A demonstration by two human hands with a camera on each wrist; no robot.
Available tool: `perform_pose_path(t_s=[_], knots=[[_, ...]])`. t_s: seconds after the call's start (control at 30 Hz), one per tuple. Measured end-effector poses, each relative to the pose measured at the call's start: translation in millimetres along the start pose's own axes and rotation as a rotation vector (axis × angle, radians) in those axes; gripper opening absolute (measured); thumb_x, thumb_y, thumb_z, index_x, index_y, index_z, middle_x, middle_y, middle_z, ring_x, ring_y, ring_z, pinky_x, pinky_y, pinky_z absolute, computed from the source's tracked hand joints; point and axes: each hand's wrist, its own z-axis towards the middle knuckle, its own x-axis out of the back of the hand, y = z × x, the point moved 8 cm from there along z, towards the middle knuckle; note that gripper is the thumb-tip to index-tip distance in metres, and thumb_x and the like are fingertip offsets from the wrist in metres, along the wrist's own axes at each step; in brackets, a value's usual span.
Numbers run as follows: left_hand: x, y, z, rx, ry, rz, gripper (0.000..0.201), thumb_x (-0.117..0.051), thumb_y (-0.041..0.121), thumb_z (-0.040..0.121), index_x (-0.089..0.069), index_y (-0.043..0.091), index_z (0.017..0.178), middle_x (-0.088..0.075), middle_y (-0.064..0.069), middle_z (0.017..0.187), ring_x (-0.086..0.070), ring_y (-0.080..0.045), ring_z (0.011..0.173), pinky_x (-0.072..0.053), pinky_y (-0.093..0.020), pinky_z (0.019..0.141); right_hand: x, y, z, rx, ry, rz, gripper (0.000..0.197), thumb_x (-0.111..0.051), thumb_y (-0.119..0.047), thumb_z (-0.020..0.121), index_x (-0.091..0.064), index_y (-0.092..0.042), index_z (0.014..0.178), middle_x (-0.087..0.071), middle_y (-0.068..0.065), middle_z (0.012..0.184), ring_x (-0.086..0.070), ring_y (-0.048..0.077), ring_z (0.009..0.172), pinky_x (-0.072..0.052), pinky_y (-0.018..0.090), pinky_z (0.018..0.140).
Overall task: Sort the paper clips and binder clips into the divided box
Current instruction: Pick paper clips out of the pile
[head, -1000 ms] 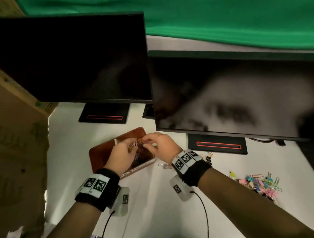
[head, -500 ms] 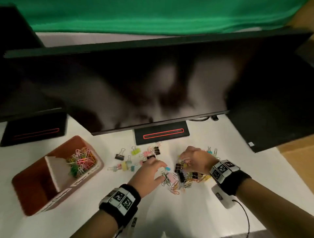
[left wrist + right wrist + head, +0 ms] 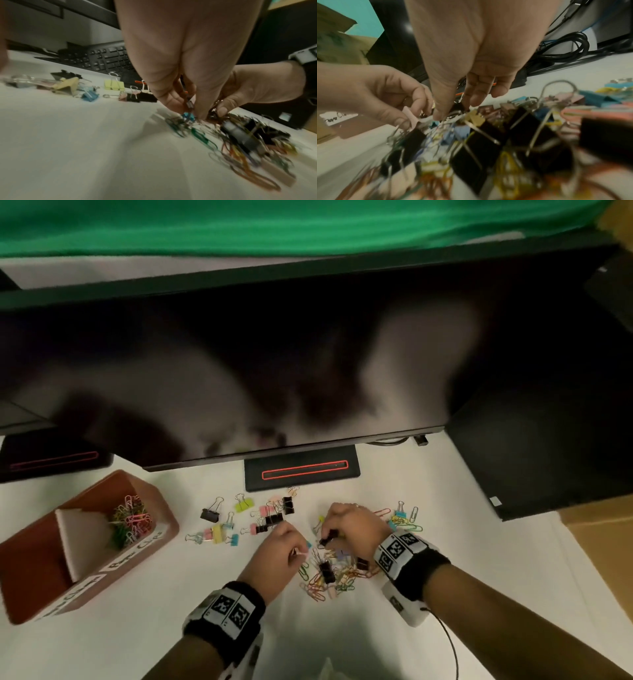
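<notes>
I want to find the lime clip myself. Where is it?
Start at the monitor stand with the red outline. Just left and a bit nearer lies a row of binder clips. The lime binder clip is at its far edge, right of a black one; it is the only bright yellow-green one there.

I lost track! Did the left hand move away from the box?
Yes. The left hand went right, from over the box to the clip pile.

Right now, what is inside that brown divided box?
The far compartment of the brown divided box holds a heap of coloured paper clips. The near compartment looks empty, though its wall hides part of the floor.
</notes>
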Motion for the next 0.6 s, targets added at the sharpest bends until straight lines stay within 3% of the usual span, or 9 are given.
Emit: perform_pose_path(t_s=[0.1,0.17,0.3,0.43,0.5,0.6], knots=[[24,-9,-2,0.047,0.167,-0.063,0.014,-0.066,0.013,0.083,-0.057,0.022,0.077,-0.052,0.009,0.088,-0.054,-0.002,0.074,-0.043,-0.007,0.071,17,9,6,-0.038,0.093,0.078,0.023,-0.064,-0.033,0.084,-0.065,-0.025,0.105,-0.058,-0.002,0.111,-0.057,0.018,0.099,-0.049,0.033,0.089],[34,-18,-5,0.085,0.237,-0.083,0.008,-0.065,0.016,0.084,-0.06,0.023,0.083,-0.055,0.009,0.095,-0.057,-0.004,0.081,-0.048,-0.014,0.076,24,13,9,-0.054,0.159,0.076,0.028,-0.064,-0.035,0.084,-0.062,-0.024,0.11,-0.057,-0.002,0.113,-0.056,0.017,0.1,-0.048,0.032,0.091],[38,-21,-20,0.06,0.329,0.058,0.016,-0.069,0.016,0.08,-0.063,0.022,0.094,-0.05,0.009,0.107,-0.048,-0.004,0.101,-0.038,-0.018,0.092,25,1,1,0.026,0.271,0.054,0.031,-0.06,-0.037,0.086,-0.056,-0.025,0.115,-0.054,-0.002,0.113,-0.056,0.017,0.097,-0.049,0.032,0.089],[18,-25,-36,0.051,0.248,0.112,0.028,-0.071,0.021,0.079,-0.061,0.022,0.105,-0.048,0.008,0.112,-0.045,-0.006,0.106,-0.036,-0.018,0.095,4,-20,-17,0.186,0.148,0.02,0.039,-0.061,-0.047,0.083,-0.057,-0.024,0.115,-0.058,-0.001,0.107,-0.057,0.016,0.091,-0.05,0.034,0.083],[4,-32,-38,0.073,0.161,0.096,0.038,-0.071,0.023,0.078,-0.057,0.024,0.113,-0.047,0.008,0.116,-0.048,-0.009,0.107,-0.042,-0.023,0.096,-12,-23,-24,0.199,0.031,-0.072,0.049,-0.064,-0.051,0.078,-0.055,-0.027,0.12,-0.057,-0.001,0.11,-0.055,0.018,0.098,-0.043,0.034,0.089],[-5,-32,-35,0.076,0.145,0.087,0.046,-0.071,0.022,0.077,-0.055,0.023,0.121,-0.047,0.005,0.119,-0.048,-0.011,0.11,-0.044,-0.026,0.099,-30,-21,-28,0.191,-0.065,-0.229,0.043,-0.062,-0.045,0.082,-0.054,-0.028,0.121,-0.054,0.001,0.113,-0.052,0.024,0.107,-0.034,0.041,0.099]])
